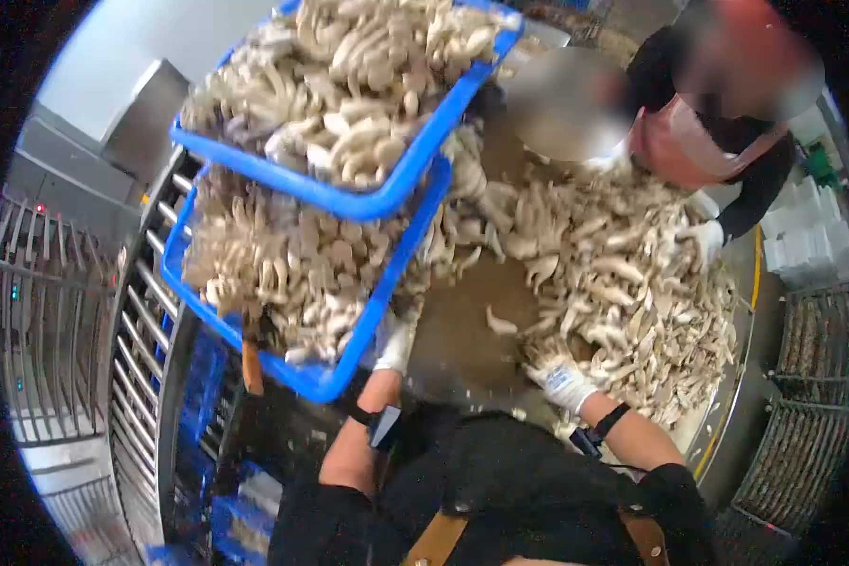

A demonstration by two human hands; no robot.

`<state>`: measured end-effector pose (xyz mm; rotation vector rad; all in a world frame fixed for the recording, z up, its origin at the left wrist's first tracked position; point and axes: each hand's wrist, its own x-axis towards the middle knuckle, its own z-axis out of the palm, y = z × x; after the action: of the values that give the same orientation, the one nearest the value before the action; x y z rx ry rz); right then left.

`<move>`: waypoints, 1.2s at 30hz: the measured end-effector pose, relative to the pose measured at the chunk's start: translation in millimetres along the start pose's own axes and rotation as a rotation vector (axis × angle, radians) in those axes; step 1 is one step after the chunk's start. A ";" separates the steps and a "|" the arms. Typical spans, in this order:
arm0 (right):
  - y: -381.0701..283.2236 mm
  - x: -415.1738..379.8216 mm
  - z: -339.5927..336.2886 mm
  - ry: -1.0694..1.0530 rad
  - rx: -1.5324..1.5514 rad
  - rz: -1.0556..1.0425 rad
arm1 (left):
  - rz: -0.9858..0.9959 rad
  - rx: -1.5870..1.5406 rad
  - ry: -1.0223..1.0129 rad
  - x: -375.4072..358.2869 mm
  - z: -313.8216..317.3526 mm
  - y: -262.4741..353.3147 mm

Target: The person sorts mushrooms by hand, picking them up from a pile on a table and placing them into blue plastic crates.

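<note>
My left hand [393, 345], in a white glove, is beside the right wall of the lower blue basket [366, 330], which is full of pale mushrooms [283, 259]. Its fingers are blurred and partly hidden at the basket's side. My right hand [562, 382], also gloved in white, is at the near edge of a large mushroom heap [632, 302] on the table. A small clump of mushrooms [543, 351] is at its curled fingers. One loose mushroom [501, 323] lies on the wet brown tabletop [453, 330] between my hands.
A second heaped blue basket [349, 201] rests on the lower one. To the left runs a metal roller conveyor [141, 349]. Across the heap, a co-worker in a red apron [679, 146] has gloved hands in the mushrooms. White boxes [807, 236] and racks [792, 462] stand right.
</note>
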<state>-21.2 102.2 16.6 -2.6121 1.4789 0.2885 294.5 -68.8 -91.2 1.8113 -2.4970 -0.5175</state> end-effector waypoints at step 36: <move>4.1 27.4 -52.1 1.284 2.272 0.879 | 0.548 -0.899 -0.108 -36.9 -101.6 228.9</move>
<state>-5.5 66.7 61.1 -0.0143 1.1604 -1.8569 116.1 2.2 73.8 0.7592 -2.0891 -1.3925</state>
